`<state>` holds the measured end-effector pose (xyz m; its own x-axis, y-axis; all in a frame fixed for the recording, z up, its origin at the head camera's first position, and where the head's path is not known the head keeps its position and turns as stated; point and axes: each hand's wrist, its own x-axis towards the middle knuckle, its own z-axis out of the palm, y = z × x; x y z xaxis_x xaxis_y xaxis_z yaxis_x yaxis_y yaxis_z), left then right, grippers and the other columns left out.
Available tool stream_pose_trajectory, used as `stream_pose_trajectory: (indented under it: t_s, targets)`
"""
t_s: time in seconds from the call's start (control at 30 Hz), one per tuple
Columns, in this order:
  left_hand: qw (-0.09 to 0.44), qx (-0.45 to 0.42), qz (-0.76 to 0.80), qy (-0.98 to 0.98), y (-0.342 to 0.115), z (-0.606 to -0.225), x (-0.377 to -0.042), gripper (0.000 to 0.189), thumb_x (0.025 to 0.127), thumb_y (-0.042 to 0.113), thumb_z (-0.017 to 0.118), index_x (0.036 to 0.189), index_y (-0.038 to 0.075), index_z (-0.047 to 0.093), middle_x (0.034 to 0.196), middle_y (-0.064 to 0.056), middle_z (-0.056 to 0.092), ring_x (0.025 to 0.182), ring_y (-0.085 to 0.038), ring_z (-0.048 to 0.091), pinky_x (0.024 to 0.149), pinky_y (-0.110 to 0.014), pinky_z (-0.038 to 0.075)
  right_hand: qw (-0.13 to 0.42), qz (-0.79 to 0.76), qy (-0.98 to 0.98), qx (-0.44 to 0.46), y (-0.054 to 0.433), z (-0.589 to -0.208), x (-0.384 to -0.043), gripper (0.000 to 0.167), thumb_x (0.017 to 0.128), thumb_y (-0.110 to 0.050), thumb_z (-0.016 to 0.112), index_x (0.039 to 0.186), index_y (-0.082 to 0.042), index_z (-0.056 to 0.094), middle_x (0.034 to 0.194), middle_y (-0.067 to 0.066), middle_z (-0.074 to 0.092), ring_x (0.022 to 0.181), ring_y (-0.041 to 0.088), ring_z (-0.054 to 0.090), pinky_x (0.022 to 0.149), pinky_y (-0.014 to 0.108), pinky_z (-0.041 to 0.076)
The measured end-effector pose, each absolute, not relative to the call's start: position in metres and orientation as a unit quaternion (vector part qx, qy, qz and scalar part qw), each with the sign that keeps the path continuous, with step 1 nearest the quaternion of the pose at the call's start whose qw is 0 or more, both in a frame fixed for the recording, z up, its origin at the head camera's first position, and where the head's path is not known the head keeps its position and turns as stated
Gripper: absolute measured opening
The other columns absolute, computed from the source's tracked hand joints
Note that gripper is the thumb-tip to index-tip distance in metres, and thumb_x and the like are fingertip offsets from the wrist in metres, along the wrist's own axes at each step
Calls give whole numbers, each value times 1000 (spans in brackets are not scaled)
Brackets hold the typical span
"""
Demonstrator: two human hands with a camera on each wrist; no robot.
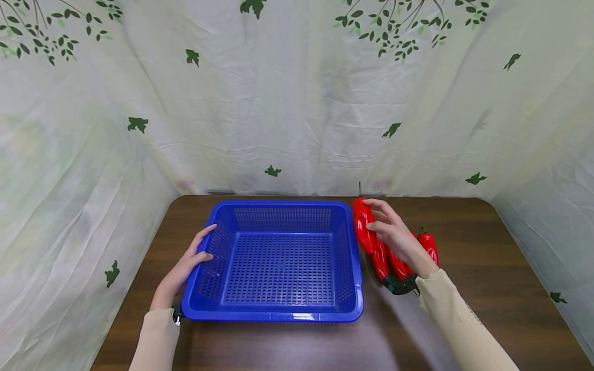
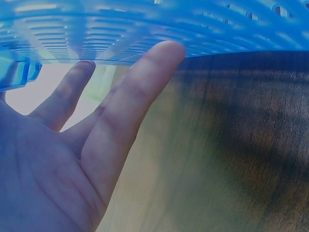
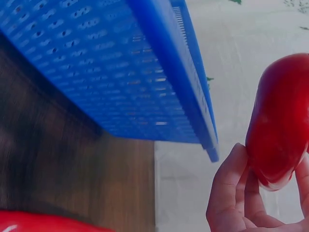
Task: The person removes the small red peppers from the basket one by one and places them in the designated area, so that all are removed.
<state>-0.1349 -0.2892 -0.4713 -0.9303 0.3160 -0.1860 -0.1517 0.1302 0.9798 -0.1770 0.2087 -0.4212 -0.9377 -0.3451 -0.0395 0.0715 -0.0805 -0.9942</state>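
Observation:
A blue plastic basket (image 1: 278,316) with perforated walls and floor stands on the table, with nothing inside it. My left hand (image 1: 183,268) holds its left rim, thumb and forefinger over the edge. In the left wrist view, other fingers (image 2: 113,121) reach up along the outside of the perforated wall. My right hand (image 1: 394,232) grips a glossy red chili pepper (image 1: 363,224) between thumb and fingers, just beyond the basket's right rim. The pepper's stem points away. Below the right hand lie several more red peppers (image 1: 428,245), partly hidden by the wrist.
A dark curved piece (image 1: 396,286) shows at the near end of the peppers. The brown wooden table (image 1: 482,288) extends to the right of them. White curtains (image 1: 301,103) with leaf prints hang behind the table and along both sides.

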Motion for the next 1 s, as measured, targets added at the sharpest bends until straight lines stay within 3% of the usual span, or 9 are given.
stream_pose_trajectory:
  t_s: [0.37,0.73,1.0]
  targets:
    - [177,58,659,729,-290,-472,-135,68,96,6,40,152,34,12,152,-21,8,121,-52,32,82,-48,48,136,-704,693,-75,228,-427,-175,51,93,-4,49,140,-18,36,139,18,35,118,30,42,86,37,50]
    - [178,60,659,729,-290,-472,-136,69,95,5,39,152,33,12,151,-21,9,119,-51,33,81,-49,48,128,-719,679,-71,243,-437,-171,51,93,-1,47,139,-21,36,134,15,35,113,26,45,83,36,52]
    - [174,59,642,744,-290,-472,-135,68,96,8,40,152,33,12,154,-18,4,126,-51,27,84,-50,45,117,-729,671,-71,260,-442,-166,52,94,-2,46,141,-21,34,131,10,37,112,22,45,82,34,52]
